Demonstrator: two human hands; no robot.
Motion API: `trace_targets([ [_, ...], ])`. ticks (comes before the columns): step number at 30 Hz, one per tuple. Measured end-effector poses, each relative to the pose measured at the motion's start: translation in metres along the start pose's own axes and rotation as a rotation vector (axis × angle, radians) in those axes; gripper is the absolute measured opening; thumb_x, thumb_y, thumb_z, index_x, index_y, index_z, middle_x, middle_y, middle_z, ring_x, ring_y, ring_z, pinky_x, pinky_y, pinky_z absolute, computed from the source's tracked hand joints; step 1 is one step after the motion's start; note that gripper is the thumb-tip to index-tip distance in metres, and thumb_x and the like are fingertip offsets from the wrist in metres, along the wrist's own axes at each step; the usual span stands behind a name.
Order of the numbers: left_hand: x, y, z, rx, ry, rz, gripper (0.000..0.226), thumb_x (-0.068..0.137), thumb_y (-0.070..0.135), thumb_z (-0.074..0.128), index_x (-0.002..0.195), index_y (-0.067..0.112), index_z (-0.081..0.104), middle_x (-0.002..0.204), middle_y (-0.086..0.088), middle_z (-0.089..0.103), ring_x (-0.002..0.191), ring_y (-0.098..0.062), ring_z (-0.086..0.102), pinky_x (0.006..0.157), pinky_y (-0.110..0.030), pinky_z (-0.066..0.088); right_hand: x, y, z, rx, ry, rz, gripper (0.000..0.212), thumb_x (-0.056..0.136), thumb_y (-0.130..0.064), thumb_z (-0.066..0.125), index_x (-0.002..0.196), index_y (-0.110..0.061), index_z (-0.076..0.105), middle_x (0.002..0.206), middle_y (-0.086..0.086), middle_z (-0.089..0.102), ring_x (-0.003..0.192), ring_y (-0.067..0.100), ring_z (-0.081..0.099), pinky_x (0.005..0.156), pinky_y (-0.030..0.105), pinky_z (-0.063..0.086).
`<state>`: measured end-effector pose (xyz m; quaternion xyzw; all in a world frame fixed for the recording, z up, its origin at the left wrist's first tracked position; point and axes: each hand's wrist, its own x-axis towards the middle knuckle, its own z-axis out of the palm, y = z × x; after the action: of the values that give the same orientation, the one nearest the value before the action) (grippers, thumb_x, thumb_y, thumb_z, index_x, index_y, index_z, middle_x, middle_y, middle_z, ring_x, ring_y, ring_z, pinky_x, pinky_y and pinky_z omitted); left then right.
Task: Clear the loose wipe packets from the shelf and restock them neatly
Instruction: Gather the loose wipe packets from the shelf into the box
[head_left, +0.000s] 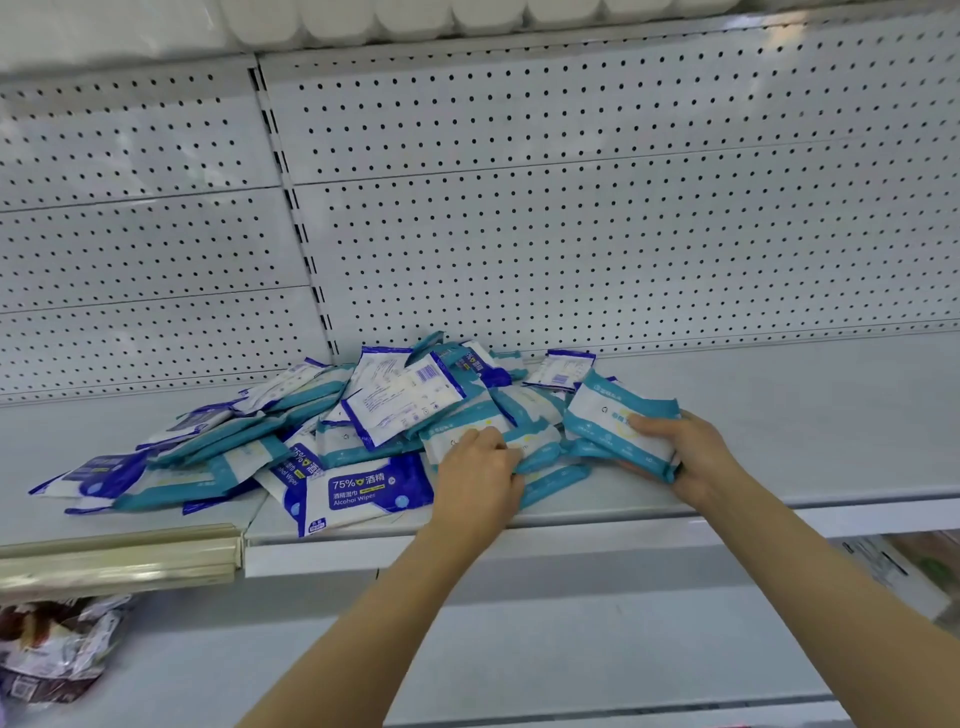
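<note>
At 8 o'clock in your view, a crumpled brown-and-white bag (52, 644) lies on the lower shelf (260, 654). Above it, a beige price rail (119, 556) fronts the left section of the white shelf (779, 415).

The pile of wipe packets (322, 436) lies on that shelf, spreading from 9 o'clock to the centre, packets overlapping at mixed angles. Teal-and-white packets and blue-and-white packets are mixed together. One blue packet marked "75% Alcohol Wipes" (363, 493) sits at the front edge of the pile, face up, just left of your left hand.

Your left hand (480, 473), at 6 o'clock from the pile's centre, rests palm down on a teal packet (483, 434), fingers curled over its near edge.

Your right hand (675, 449), at 3 o'clock, grips a small stack of teal packets (613, 421) held on edge, thumb on top and fingers underneath. The stack touches the pile's right end. Your two hands are apart.

The perforated back panel (571, 208) rises behind the pile. At 12 o'clock, white rolls (415, 18) line the shelf above.
</note>
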<state>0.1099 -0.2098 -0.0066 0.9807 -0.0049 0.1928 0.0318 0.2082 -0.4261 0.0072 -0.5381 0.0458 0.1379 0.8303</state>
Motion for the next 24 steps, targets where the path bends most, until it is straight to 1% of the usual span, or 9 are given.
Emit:
trace_targets([
  [1,-0.003,0.001,-0.002,-0.06,-0.023,-0.049,0.032,0.095,0.038,0.054,0.121,0.027,0.069,0.11,0.0,0.058,0.104,-0.02,0.049,0.082,-0.031,0.042,0.0,-0.003,-0.003,-0.001,0.003,0.0,0.034,0.078,0.006,0.07,0.109,-0.003,0.062,0.105,0.017,0.071,0.088,0.032,0.07,0.06,0.042,0.061],
  [3,-0.006,0.0,-0.007,-0.184,-0.059,-0.181,0.038,0.095,0.056,0.047,0.122,0.037,0.066,0.123,0.002,0.052,0.115,-0.021,0.043,0.094,-0.035,0.042,-0.001,-0.008,-0.009,-0.004,-0.012,0.015,0.031,0.08,0.005,0.069,0.109,-0.003,0.062,0.102,0.016,0.071,0.081,0.029,0.071,0.054,0.038,0.06],
  [5,-0.004,0.0,-0.009,-0.313,-0.114,-0.307,0.038,0.097,0.055,0.041,0.12,0.038,0.067,0.136,-0.001,0.048,0.123,-0.026,0.042,0.101,-0.039,0.04,-0.001,-0.012,-0.011,-0.007,-0.054,0.042,0.034,0.079,0.002,0.069,0.111,-0.002,0.062,0.103,0.016,0.071,0.08,0.027,0.071,0.054,0.037,0.06],
  [7,-0.001,0.001,-0.006,-0.323,-0.115,-0.357,0.036,0.099,0.046,0.047,0.128,0.03,0.061,0.135,-0.004,0.053,0.118,-0.024,0.051,0.096,-0.037,0.044,-0.001,-0.013,-0.01,-0.011,-0.114,0.074,0.047,0.071,-0.003,0.072,0.117,0.001,0.062,0.11,0.017,0.07,0.087,0.029,0.07,0.062,0.039,0.061],
  [9,0.003,-0.002,-0.005,-0.35,-0.127,-0.451,0.052,0.093,0.044,0.06,0.138,0.021,0.049,0.133,-0.004,0.054,0.117,-0.022,0.052,0.095,-0.035,0.044,-0.002,-0.014,-0.002,-0.029,-0.182,0.096,0.053,0.067,-0.005,0.072,0.119,0.002,0.062,0.113,0.017,0.069,0.09,0.028,0.07,0.067,0.036,0.061],
  [12,0.012,-0.001,-0.005,-0.357,-0.198,-0.567,0.071,0.083,0.054,0.069,0.134,0.011,0.045,0.13,-0.01,0.049,0.115,-0.025,0.051,0.094,-0.035,0.044,-0.002,-0.011,0.014,-0.061,-0.264,0.125,0.052,0.068,-0.003,0.071,0.12,0.001,0.063,0.114,0.015,0.07,0.089,0.025,0.071,0.066,0.033,0.06],
  [16,0.015,0.006,-0.006,-0.245,-0.279,-0.645,0.089,0.075,0.07,0.065,0.129,0.005,0.038,0.129,-0.014,0.049,0.118,-0.031,0.048,0.095,-0.04,0.042,0.005,-0.005,0.027,-0.074,-0.281,0.158,0.048,0.073,0.002,0.07,0.121,0.0,0.064,0.115,0.015,0.07,0.091,0.025,0.07,0.069,0.033,0.061],
  [20,0.022,0.019,-0.016,-0.357,-0.302,-0.66,0.081,0.082,0.057,0.069,0.132,0.002,0.035,0.127,-0.011,0.052,0.118,-0.029,0.054,0.083,-0.035,0.042,0.008,-0.003,0.024,-0.095,-0.277,0.174,0.048,0.073,0.004,0.071,0.121,0.0,0.063,0.112,0.015,0.071,0.096,0.028,0.07,0.071,0.035,0.061],
  [24,0.027,0.027,-0.004,-0.802,-0.124,-0.925,0.07,0.075,0.029,0.081,0.124,0.004,0.038,0.117,-0.012,0.058,0.11,-0.031,0.057,0.086,-0.035,0.048,0.007,0.005,0.017,-0.083,-0.243,0.19,0.049,0.072,0.003,0.073,0.119,0.0,0.063,0.109,0.015,0.072,0.095,0.028,0.071,0.068,0.036,0.06],
])
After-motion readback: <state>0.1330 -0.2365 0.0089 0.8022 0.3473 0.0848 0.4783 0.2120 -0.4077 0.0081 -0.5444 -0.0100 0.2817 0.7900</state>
